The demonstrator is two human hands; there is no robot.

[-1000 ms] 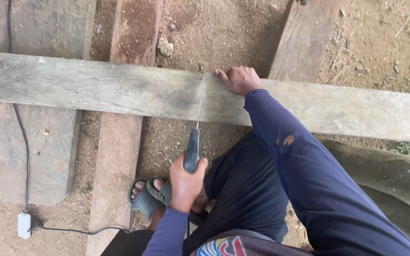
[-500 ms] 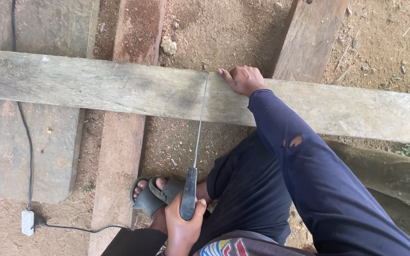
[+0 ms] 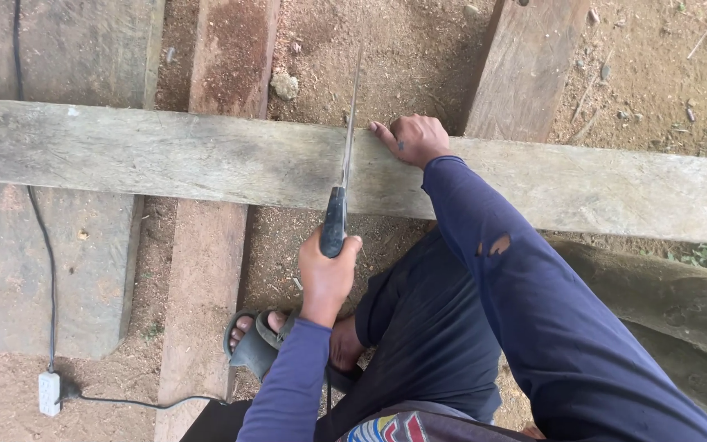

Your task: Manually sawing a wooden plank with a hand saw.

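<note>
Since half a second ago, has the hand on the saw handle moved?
Yes. The left hand with the saw has pushed forward, up the picture, toward the plank; earlier it was back by the sandalled foot.

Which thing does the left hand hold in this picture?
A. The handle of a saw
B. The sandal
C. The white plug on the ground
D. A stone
A: the left hand grips the dark handle of the saw, whose blade crosses the plank, while the right hand presses on that plank beside the blade.
</note>
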